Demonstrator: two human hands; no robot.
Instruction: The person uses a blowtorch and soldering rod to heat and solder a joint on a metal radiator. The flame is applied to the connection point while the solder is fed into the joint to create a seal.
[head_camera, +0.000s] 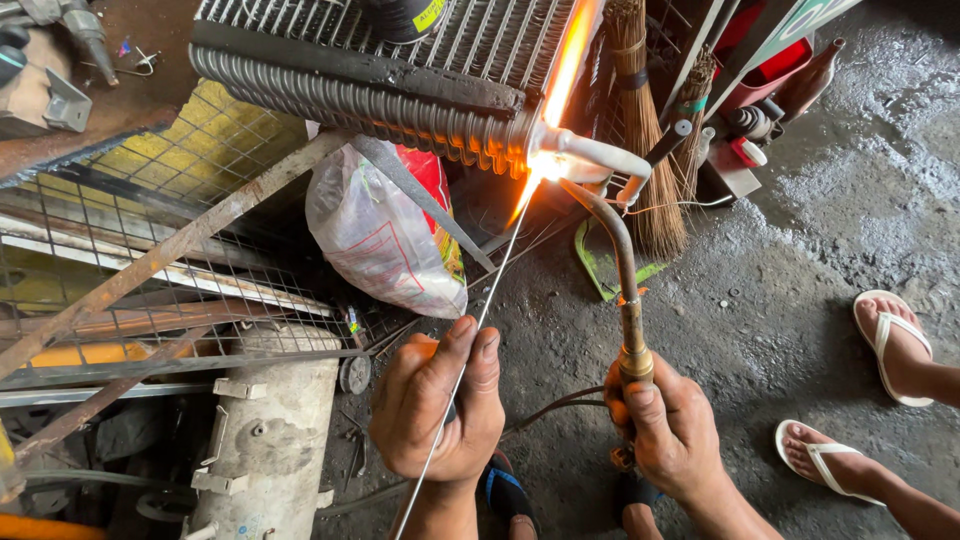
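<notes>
My left hand (440, 400) pinches a thin metal filler rod (490, 295) that slants up to a glowing joint (545, 165). My right hand (672, 425) grips the brass handle of a gas torch (625, 280), whose curved neck rises to the same spot. An orange flame (570, 60) streams up from the torch tip along the side of a finned metal coil (370, 90). The flame plays on a white bent pipe (600, 155) at the coil's lower right corner. Both hands sit low in the view, side by side and well below the coil.
A plastic bag (375, 235) hangs under the coil. Wire mesh and rusty angle-iron racks (170, 270) fill the left side. Brooms (645, 130) lean behind the pipe. Another person's feet in white sandals (885, 340) stand on the wet concrete floor at the right.
</notes>
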